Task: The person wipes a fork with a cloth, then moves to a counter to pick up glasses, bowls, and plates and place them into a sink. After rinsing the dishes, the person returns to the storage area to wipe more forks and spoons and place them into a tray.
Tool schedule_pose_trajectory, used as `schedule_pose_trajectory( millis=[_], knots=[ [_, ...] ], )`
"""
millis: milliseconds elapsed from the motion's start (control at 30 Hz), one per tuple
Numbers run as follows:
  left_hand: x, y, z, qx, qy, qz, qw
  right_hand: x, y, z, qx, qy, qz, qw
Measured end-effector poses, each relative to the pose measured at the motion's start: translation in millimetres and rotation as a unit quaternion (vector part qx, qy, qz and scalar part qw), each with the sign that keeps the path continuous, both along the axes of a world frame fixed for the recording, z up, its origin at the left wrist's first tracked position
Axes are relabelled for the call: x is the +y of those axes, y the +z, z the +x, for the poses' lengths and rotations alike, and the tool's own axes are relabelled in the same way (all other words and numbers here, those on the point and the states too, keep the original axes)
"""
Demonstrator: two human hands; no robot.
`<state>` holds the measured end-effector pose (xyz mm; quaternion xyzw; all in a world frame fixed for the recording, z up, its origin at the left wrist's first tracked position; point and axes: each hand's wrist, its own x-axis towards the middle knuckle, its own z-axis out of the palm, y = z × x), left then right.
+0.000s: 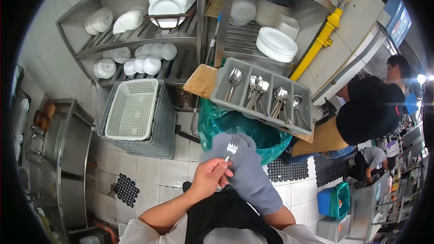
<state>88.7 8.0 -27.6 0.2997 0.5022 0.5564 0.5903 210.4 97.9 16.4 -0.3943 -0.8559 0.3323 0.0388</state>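
My left hand [210, 178] is closed around the handle of a metal fork [232, 147], its tines pointing up and away from me. Behind the fork, a grey cloth [253, 176] drapes over my right hand and most of that forearm, so the fingers there are hidden. Ahead stands a grey cutlery tray [217, 91] with several compartments. Spoons [234, 77] lie in its left compartment, forks [257, 89] in the one beside it, and more spoons [280, 97] farther right. The tray rests on a wooden board [200, 80] above a bin lined with a green bag [212, 119].
White plates [167, 7] and bowls [151, 65] fill metal shelves ahead. A white basket [131, 108] tops stacked grey crates [165, 129] at left, near a steel sink counter [72, 153]. A person in a black shirt [373, 108] stands at right; another person [370, 162] bends farther back.
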Motion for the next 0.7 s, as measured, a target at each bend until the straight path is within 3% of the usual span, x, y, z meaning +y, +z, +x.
schedule_pose_trajectory(
  millis=[67, 100, 233, 367, 600, 700],
  knots=[
    [1.3, -0.8, 5.9, -0.008, -0.002, -0.002, 1.0, -14.3, -9.1, 7.9, 0.057, -0.009, -0.199, 0.978],
    [0.9, -3.9, 8.5, 0.047, -0.01, 0.014, 0.999, -18.6, -8.4, 10.3, 0.076, -0.002, -0.181, 0.981],
    [-0.1, 0.3, 12.7, 0.162, -0.034, 0.044, 0.985, -12.5, 11.7, 8.4, 0.112, -0.016, 0.058, 0.992],
    [-4.2, 18.9, 6.4, 0.182, -0.072, 0.024, 0.98, -2.7, 23.6, 0.6, 0.1, -0.069, 0.235, 0.964],
    [-14.7, 12.9, -7.7, 0.205, -0.086, 0.001, 0.975, 14.2, 10.3, -10.5, 0.072, -0.099, 0.359, 0.925],
    [-22.4, 15.7, -10.2, 0.202, -0.082, -0.008, 0.976, 31.4, -11.5, -7.0, -0.043, -0.154, 0.411, 0.898]
  ],
)
